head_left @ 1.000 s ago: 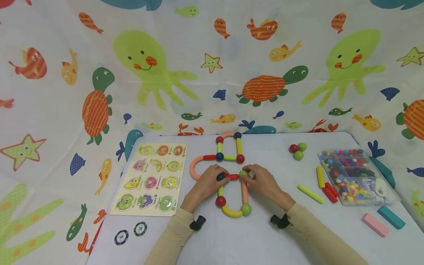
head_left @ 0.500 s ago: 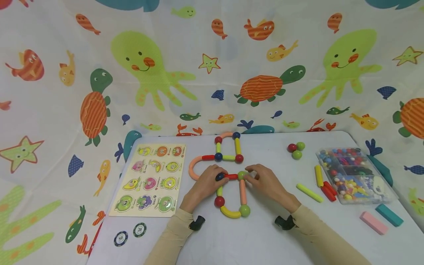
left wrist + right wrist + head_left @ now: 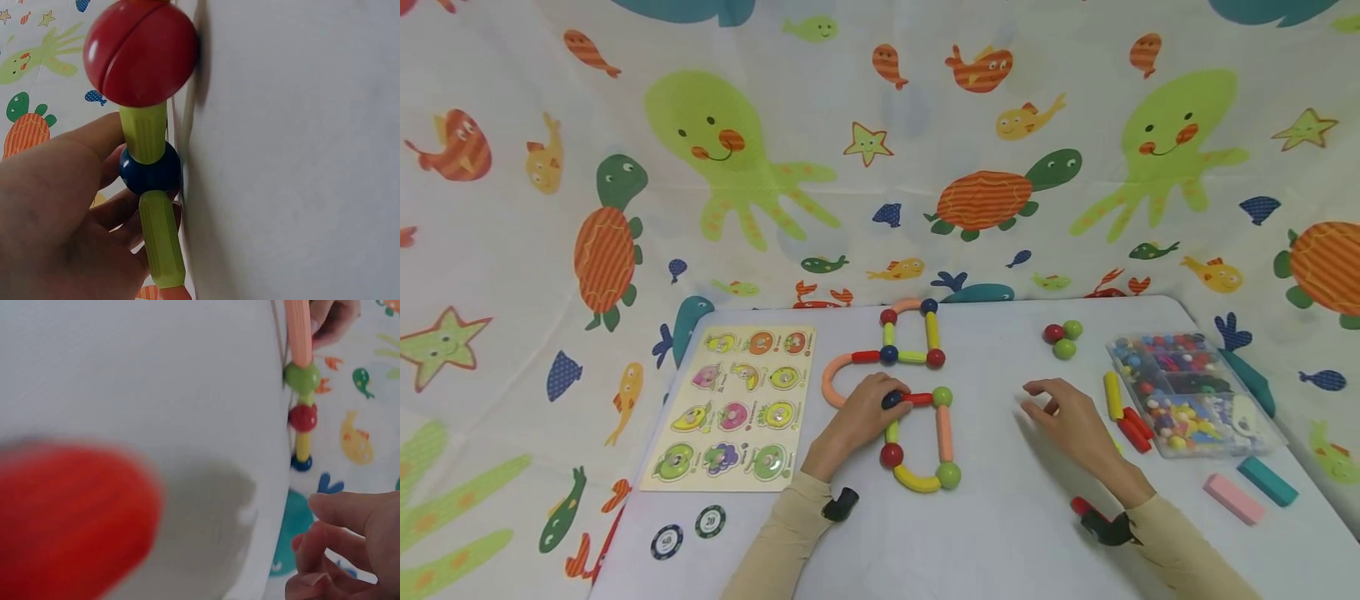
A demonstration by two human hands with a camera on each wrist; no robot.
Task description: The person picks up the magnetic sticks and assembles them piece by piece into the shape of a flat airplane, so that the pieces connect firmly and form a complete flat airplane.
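Note:
My left hand (image 3: 862,410) pinches a dark blue ball (image 3: 891,399) of a ball-and-stick magnetic figure lying on the table. A short red stick (image 3: 917,399) runs from it to a green ball (image 3: 942,397). Below, a peach stick (image 3: 944,433), another green ball (image 3: 950,476), a curved yellow stick (image 3: 917,479) and a red ball (image 3: 892,455) close the loop. In the left wrist view, fingers lie behind the blue ball (image 3: 150,169). My right hand (image 3: 1075,421) hovers with loosely bent fingers, holding nothing. A blurred red stick (image 3: 75,519) looms close to the right wrist camera.
An upper loop with a red ball (image 3: 936,358) and a curved peach stick (image 3: 832,379) lie beyond. A fruit puzzle board (image 3: 801,367) is left. Right are loose balls (image 3: 1064,349), a yellow stick (image 3: 1112,396), red sticks (image 3: 1135,429), a bead box (image 3: 1195,396) and a pink block (image 3: 1234,498).
My right hand has left the green ball and moved right, toward the loose sticks. A red piece now shows by the right wrist camera. The left hand stays on the blue ball.

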